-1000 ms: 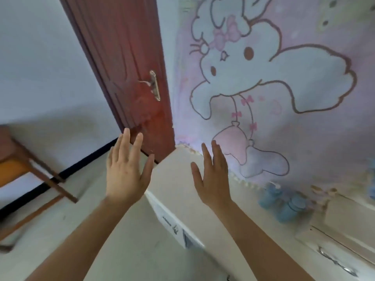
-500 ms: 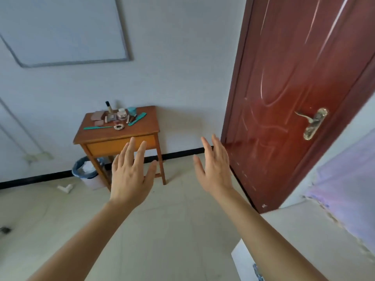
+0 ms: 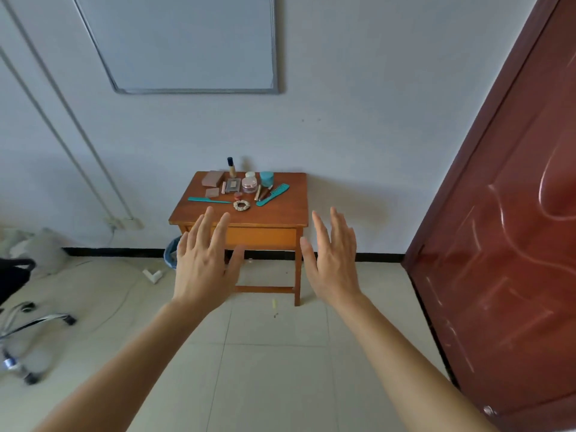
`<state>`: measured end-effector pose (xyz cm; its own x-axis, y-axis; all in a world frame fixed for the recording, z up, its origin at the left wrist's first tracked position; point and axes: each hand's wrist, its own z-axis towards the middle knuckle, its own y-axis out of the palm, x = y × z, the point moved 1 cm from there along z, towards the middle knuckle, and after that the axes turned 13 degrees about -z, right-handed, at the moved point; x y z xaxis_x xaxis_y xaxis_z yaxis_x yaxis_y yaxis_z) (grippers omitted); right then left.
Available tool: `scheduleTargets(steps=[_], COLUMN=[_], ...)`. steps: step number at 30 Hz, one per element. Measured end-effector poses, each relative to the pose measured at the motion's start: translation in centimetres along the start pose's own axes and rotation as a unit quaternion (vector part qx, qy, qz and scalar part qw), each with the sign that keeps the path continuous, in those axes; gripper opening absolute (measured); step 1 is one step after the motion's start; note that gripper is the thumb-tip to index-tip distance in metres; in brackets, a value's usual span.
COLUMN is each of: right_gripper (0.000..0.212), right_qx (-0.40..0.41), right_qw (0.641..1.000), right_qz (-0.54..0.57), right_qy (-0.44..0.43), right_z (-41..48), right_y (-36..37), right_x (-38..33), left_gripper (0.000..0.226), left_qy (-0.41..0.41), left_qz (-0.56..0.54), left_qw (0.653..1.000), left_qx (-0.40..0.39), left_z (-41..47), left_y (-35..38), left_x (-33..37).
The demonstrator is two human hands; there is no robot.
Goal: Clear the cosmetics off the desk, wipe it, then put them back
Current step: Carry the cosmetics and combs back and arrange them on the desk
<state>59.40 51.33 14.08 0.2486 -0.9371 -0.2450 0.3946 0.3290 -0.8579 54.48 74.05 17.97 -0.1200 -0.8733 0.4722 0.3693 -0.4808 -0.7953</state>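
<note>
A small wooden desk (image 3: 280,215) stands against the far wall, some way ahead of me. On its top lie several cosmetics: a dark-capped bottle (image 3: 231,167), brown compacts (image 3: 213,178), a teal jar (image 3: 266,178), a clear jar (image 3: 249,184), a teal comb (image 3: 273,194), a thin teal comb (image 3: 208,200) and a beige scrunchie (image 3: 241,205). My left hand (image 3: 202,263) and my right hand (image 3: 335,260) are raised in front of me, fingers straight and spread, holding nothing, well short of the desk.
A red-brown door (image 3: 511,229) stands open on the right. An office chair base (image 3: 21,316) is at the left. A blue-lined bin (image 3: 170,252) sits under the desk's left side. A whiteboard (image 3: 187,42) hangs above. Pale tiled floor lies between me and the desk.
The view has swung left from a pink cartoon wall hanging and white counter, past the door, onto the desk, which is now centred. Both hands stay raised and spread.
</note>
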Motion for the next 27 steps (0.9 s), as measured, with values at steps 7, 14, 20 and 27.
scheduleTargets(steps=[7, 14, 20, 27], right_gripper=[0.07, 0.074, 0.074, 0.073], right_qx=[-0.025, -0.085, -0.115, -0.173], right_qw=[0.999, 0.994, 0.989, 0.981], right_qz=[-0.02, -0.039, -0.079, -0.086], right_qy=[-0.043, -0.053, -0.043, 0.015], right_z=[14.2, 24.3, 33.8, 41.4], right_y=[6.2, 15.5, 24.0, 29.7], right_x=[-0.1, -2.3, -5.1, -4.7], left_gripper=[0.06, 0.062, 0.062, 0.063], left_qy=[-0.025, -0.058, -0.087, -0.078], left_qz=[0.041, 0.075, 0.041, 0.034], left_qw=[0.999, 0.996, 0.995, 0.99], left_qx=[0.021, -0.003, -0.022, -0.113], left_z=[12.7, 22.3, 33.1, 44.4], left_y=[1.8, 4.2, 7.7, 13.1], left_x=[-4.2, -12.5, -21.2, -26.4])
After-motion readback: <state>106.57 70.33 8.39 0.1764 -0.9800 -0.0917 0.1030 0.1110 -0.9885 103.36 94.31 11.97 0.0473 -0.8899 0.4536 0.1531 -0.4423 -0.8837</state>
